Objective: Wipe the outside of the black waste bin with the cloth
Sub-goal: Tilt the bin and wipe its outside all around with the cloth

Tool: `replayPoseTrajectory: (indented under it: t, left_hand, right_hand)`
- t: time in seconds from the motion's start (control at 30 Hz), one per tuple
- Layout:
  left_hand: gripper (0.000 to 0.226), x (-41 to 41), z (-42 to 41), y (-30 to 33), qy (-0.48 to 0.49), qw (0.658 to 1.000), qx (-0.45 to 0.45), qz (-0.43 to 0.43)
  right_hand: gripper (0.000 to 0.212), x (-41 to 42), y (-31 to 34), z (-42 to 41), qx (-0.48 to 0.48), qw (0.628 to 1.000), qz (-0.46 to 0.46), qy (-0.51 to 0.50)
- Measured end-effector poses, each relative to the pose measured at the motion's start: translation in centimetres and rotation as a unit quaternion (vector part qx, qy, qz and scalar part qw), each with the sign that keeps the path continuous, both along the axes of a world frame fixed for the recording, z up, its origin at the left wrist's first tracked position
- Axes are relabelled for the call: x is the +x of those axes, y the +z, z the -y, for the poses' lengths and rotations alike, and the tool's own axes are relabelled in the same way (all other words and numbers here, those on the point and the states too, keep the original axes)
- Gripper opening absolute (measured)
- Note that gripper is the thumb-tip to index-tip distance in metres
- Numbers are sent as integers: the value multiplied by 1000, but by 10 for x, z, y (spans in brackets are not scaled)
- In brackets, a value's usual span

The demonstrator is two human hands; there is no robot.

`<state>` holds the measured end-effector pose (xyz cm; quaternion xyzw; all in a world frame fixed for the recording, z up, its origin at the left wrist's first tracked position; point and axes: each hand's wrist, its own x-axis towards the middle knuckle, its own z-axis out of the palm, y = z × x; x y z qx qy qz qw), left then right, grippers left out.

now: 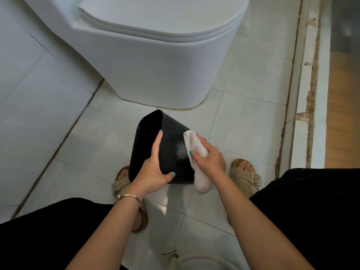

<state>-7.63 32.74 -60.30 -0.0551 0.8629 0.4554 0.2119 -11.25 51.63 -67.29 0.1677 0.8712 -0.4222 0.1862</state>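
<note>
Black waste bin [171, 149] held on its side above the tiled floor [243, 123], mid-wipe, in front of the toilet [155, 55].

Left hand [153, 170] grips the rim, fingers inside the mouth, thumb on the outer wall; mouth faces left, base right, so the long axis runs left-right. Right hand [209, 158] holds the white cloth [196, 151] bunched, pressed on the upper wall near the base. A smear sits just left of the cloth, likely the next stroke, nearer the right hand.

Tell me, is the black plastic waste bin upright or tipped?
Tipped. The black plastic waste bin lies sideways in the left hand, its open mouth facing left.
</note>
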Motion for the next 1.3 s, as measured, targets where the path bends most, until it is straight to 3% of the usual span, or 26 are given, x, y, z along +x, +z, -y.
replayPoseTrajectory:
  t: [0.13, 0.43, 0.7, 1.03, 1.3]
  left_hand:
    - [125, 1, -9, -1, -2, 1000, -8, -6]
    - [122, -3, -10, 4, -16, 1000, -17, -6]
    - [126, -5, -17, 0, -38, 998, -36, -28]
    - [124, -6, -17, 0, -42, 998, -44, -29]
    - [128, -10, -28, 1, -98, 991, -86, -33]
  right_hand:
    - [59, -9, -3, -5, 6, 999, 27, -32]
    - [60, -1, 31, 19, -35, 993, -72, 82]
    - [59, -20, 1, -8, -42, 996, 28, -76]
    - [61, -32, 43, 21, -118, 991, -57, 12]
    - [59, -27, 2, -21, -119, 985, 21, -126]
